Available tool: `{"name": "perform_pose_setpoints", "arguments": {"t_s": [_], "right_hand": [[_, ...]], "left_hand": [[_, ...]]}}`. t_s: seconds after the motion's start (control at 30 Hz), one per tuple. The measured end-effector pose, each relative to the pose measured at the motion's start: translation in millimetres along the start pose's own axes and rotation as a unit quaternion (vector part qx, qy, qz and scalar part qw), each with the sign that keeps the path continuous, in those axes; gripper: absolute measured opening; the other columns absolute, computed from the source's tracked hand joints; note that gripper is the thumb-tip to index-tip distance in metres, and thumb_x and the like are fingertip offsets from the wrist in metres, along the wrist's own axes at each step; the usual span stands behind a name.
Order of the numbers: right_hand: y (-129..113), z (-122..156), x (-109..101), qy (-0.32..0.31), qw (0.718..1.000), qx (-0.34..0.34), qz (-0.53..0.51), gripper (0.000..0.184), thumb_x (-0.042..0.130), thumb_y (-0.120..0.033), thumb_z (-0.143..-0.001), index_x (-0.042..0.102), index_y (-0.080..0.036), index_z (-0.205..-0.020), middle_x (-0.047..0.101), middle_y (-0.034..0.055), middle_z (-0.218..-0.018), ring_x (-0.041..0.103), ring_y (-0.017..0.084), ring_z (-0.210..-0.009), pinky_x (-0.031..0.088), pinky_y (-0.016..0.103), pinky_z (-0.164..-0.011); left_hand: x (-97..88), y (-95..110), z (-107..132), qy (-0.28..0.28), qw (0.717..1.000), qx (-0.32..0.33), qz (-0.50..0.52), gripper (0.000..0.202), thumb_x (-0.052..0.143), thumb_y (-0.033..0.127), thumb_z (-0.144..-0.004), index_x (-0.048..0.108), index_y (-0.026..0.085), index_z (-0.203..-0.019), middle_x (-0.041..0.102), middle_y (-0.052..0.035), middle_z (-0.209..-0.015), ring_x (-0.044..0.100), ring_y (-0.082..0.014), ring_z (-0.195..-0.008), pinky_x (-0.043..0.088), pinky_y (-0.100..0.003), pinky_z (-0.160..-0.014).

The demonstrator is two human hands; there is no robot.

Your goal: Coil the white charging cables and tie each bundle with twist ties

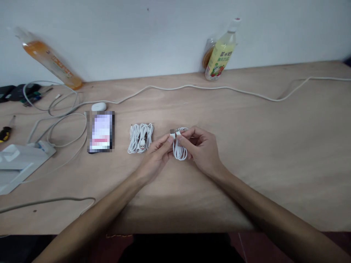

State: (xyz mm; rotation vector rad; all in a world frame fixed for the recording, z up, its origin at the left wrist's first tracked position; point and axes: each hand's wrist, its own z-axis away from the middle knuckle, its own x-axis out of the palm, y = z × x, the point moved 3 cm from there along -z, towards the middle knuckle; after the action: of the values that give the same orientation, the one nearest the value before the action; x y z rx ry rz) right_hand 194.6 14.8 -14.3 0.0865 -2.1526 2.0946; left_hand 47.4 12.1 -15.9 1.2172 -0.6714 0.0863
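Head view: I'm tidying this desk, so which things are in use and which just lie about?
In use: coiled white cable, held by left hand and right hand; likely bundled cable beside it.
Lying about: phone, yellow bottle, orange bottle, screwdriver, long cord.

White coiled USB cable (179, 145), upright betw. both hands, mid-table.

The phone (100, 132) screen is pixelated and unreadable. Fingers (189, 135) of the left hand (156, 153) and right hand (203, 149) hide part of the coiled cable (179, 151). The left edge cuts off the white object (16, 162) and the screwdriver (5, 132). The long cable (329, 78) leaves at the right.
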Motion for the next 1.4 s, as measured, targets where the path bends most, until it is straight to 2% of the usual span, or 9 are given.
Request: {"name": "perform_pose_setpoints", "arguments": {"t_s": [0.47, 0.7, 1.17, 1.4], "right_hand": [[-0.9, 0.8, 0.1, 0.0, 1.0, 0.015, 0.004, 0.029, 0.089, -0.045, -0.082, 0.069, -0.024, -0.076, 0.068, -0.0033, -0.067, 0.054, 0.01, -0.05, 0.047, 0.025, -0.045], [-0.9, 1.3, -0.9, -0.003, 1.0, 0.015, 0.014, 0.031, 0.089, -0.048, -0.083, 0.07, -0.024, -0.076, 0.068, -0.0028, -0.065, 0.056, 0.011, -0.051, 0.047, 0.025, -0.045], [-0.4, 0.2, -2.3, -0.012, 0.999, 0.033, -0.003, 0.037, 0.093, -0.054, -0.081, 0.071, -0.024, -0.082, 0.071, -0.0022, -0.07, 0.06, 0.012, -0.053, 0.049, 0.024, -0.045], [-1.6, 0.7, -1.0, -0.019, 0.999, 0.023, -0.015, 0.039, 0.093, -0.055, -0.082, 0.069, -0.023, -0.081, 0.07, -0.0033, -0.069, 0.055, 0.009, -0.049, 0.049, 0.024, -0.045]], "left_hand": [[0.3, -0.2, -0.7, -0.003, 1.0, 0.0, 0.008, 0.039, 0.083, 0.048, -0.099, 0.086, 0.019, -0.126, 0.084, -0.0134, -0.116, 0.076, -0.0299, -0.115, 0.06, -0.041, -0.098], [-1.3, -0.1, 0.0, 0.013, 1.0, -0.002, 0.017, 0.034, 0.085, 0.045, -0.097, 0.087, 0.017, -0.116, 0.084, -0.0134, -0.115, 0.076, -0.0302, -0.117, 0.059, -0.041, -0.1], [-3.3, -2.2, -1.0, 0.015, 0.999, -0.001, 0.033, 0.029, 0.084, 0.043, -0.099, 0.086, 0.018, -0.113, 0.084, -0.0135, -0.115, 0.076, -0.0303, -0.119, 0.06, -0.041, -0.099], [-4.0, -2.0, -0.6, 0.025, 0.999, 0.002, 0.039, 0.03, 0.089, 0.042, -0.094, 0.082, 0.016, -0.107, 0.082, -0.0114, -0.11, 0.077, -0.0281, -0.113, 0.061, -0.039, -0.098]]}}
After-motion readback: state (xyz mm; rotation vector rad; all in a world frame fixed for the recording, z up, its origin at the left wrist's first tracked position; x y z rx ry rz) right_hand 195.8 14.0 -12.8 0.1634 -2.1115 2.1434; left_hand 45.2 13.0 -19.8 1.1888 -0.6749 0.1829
